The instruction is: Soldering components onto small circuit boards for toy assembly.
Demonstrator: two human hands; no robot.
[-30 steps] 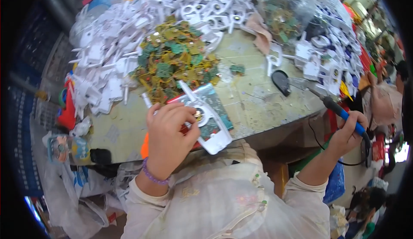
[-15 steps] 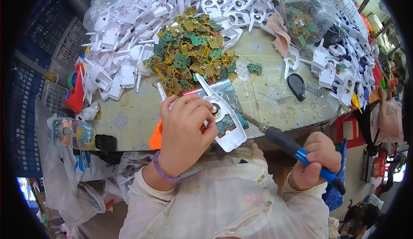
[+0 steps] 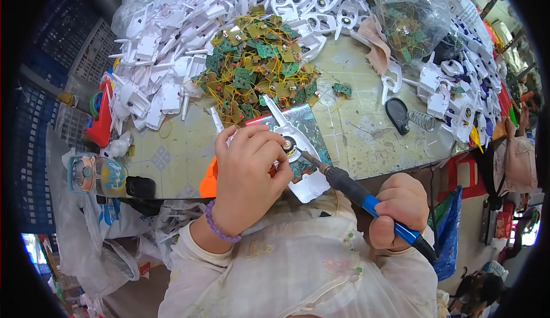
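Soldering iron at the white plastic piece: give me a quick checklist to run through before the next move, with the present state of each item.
1. Right hand grips the soldering iron by its blue handle: ok.
2. Iron tip at the round part on the white plastic piece: ok; actual contact cannot tell.
3. Left hand steadies the piece on the table: ok.
4. Left fingers apart from the tip: not ok, very close.
5. Pile of green circuit boards apart from the iron: ok.
6. Iron heated: cannot tell.
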